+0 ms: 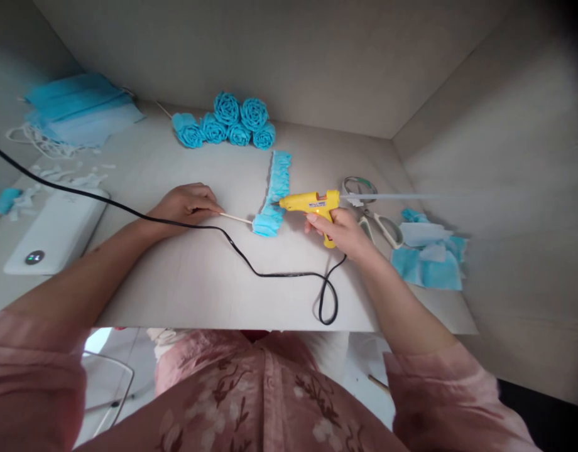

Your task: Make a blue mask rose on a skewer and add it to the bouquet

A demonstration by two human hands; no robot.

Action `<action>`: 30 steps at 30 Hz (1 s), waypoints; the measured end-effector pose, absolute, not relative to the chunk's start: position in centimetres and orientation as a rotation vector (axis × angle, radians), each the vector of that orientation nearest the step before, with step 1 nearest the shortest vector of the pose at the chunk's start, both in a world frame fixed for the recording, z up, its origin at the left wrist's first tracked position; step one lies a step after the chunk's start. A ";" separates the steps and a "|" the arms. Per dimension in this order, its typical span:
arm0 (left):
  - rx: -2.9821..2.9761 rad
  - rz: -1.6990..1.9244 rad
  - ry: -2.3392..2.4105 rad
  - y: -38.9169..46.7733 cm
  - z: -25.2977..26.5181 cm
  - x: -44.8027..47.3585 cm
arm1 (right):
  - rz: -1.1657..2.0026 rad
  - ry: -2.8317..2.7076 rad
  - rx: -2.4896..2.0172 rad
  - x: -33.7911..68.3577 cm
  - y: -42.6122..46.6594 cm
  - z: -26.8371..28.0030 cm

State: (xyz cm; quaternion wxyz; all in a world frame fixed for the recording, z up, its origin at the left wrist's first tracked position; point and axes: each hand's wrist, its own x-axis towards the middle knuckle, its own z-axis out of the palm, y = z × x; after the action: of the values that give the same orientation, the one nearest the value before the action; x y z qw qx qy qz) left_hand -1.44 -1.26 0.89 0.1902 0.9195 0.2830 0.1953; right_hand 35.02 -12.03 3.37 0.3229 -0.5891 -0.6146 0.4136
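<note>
Between the fingers of my left hand is a thin wooden stick, pointing right. Its far end meets the lower part of a ruffled light-blue fabric strip, which is partly rolled there and stretches away from me along the table. My right hand is closed around the handle of a yellow glue gun. The gun's nozzle points left and sits at the strip's edge; whether it touches cannot be made out. A long pale glue stick juts from the gun's back.
Several blue fabric roses lie at the back. Blue face masks are piled back left, above a white power bank. A black cord crosses my left forearm. Scissors, a tape roll and blue scraps lie right.
</note>
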 end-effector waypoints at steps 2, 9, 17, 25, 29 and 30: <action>2.571 0.561 0.784 -1.3 0.9 -1.4 | 1.055 -1.656 -1.530 34.9 -12.1 3.5; 2.554 0.592 0.785 -1.3 0.9 -1.3 | 1.001 -1.771 -1.498 34.7 -12.0 3.4; 2.549 0.585 0.788 -1.4 1.1 -1.2 | 1.011 -1.761 -1.522 34.6 -12.1 3.3; 2.545 0.570 0.755 -1.6 1.5 -1.2 | 1.031 -1.729 -1.581 34.5 -12.3 3.5; 2.541 0.562 0.776 -1.7 1.5 -1.2 | 1.035 -1.731 -1.579 34.5 -12.3 3.5; 2.537 0.560 0.778 -1.7 1.5 -1.2 | 1.036 -1.734 -1.577 34.5 -12.3 3.5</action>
State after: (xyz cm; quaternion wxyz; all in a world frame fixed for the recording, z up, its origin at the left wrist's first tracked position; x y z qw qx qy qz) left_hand -1.17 -1.65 1.46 0.2133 0.9139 0.2805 0.2016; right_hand 34.48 -12.25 3.54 0.2856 -0.5897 -0.6484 0.3877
